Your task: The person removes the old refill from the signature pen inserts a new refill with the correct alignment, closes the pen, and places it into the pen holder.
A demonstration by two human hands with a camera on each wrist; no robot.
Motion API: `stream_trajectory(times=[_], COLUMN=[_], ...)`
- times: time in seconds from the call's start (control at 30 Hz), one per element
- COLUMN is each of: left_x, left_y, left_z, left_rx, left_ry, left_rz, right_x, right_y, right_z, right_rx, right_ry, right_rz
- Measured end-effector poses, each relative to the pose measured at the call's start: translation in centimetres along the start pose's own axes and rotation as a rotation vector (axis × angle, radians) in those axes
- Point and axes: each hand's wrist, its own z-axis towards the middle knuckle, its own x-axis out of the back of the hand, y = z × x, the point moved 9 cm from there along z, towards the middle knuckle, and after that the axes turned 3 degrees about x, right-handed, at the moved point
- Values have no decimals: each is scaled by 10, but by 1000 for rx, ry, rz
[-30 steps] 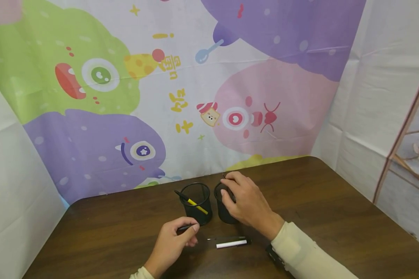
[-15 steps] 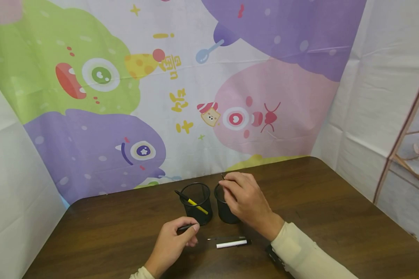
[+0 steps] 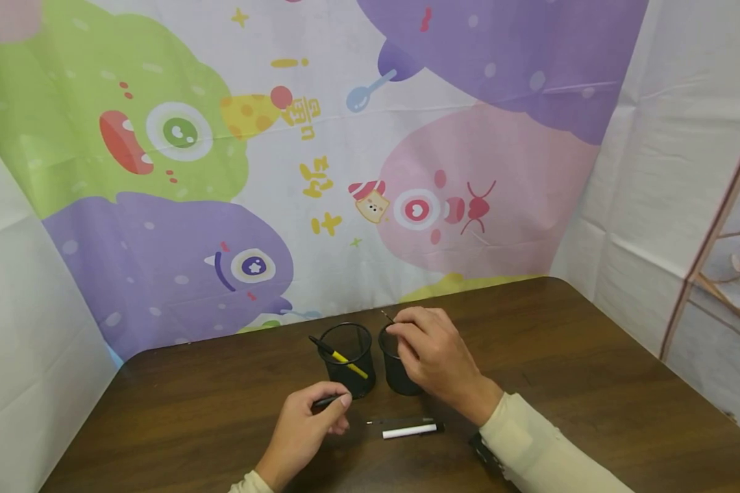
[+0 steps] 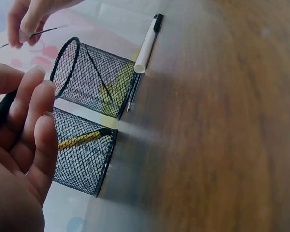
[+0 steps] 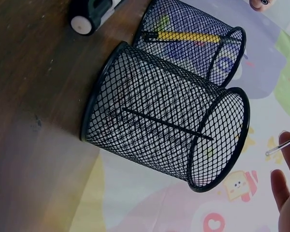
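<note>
My left hand (image 3: 311, 421) grips a black pen-like stick (image 3: 325, 402), mostly hidden by the fingers, in front of the left mesh pen holder (image 3: 345, 373). A yellow marker with a black end (image 3: 348, 363) leans inside that holder. My right hand (image 3: 438, 349) pinches a thin pen refill (image 4: 44, 32) above the rim of the right mesh pen holder (image 5: 154, 121). One clear end of the refill sticks out past the fingertips in the right wrist view. In front of the holders lie a white marker with a black cap (image 3: 409, 432) and another thin refill (image 3: 401, 421).
Both holders stand side by side on a dark wooden table (image 3: 191, 411). Behind the table hangs a cartoon-printed cloth (image 3: 321, 274), with pale cloth walls (image 3: 629, 205) at the sides.
My right fingers have drawn together and dipped slightly, and the refill's tip now sticks out further to the upper left. The left hand and the things on the table have stayed put.
</note>
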Motion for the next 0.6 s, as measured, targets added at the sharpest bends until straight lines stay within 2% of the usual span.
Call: stream_trajectory(times=[0.3, 0.6], left_x=[0, 0], left_y=[-1, -1], left_z=[0, 0], left_rx=[-9, -9], left_ry=[-4, 2], left_rz=[5, 5], right_x=[0, -4], right_y=[-3, -4], right_z=[1, -4], right_rx=[22, 3], right_ry=[12, -35], right_rz=[43, 36])
